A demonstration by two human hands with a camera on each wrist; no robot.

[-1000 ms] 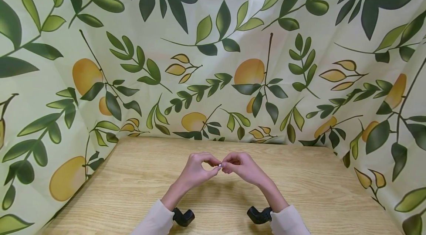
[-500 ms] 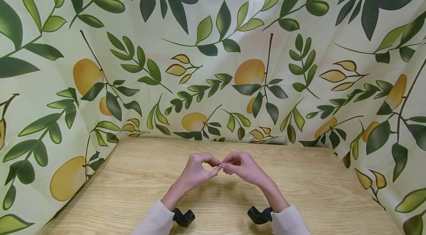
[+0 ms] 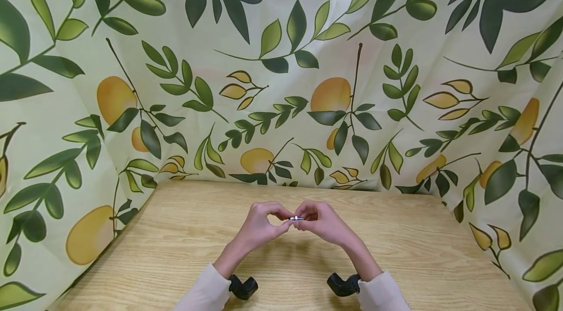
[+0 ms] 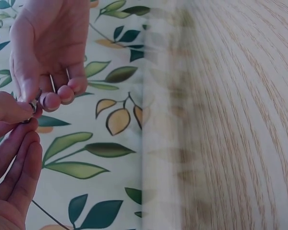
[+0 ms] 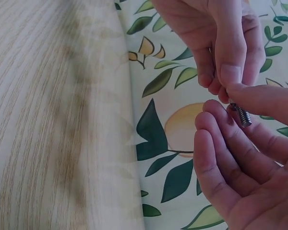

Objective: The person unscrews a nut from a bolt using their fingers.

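Left hand (image 3: 259, 227) and right hand (image 3: 324, 223) pinch a slim silver metal rod (image 5: 244, 117), visibly ridged only in right wrist view.

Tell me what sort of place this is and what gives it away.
Probably a screened-off recording booth; the wider room is out of view. A fruit-and-leaf printed sheet encloses the back and sides of a wood-grain table, and two black wrist-worn devices show.
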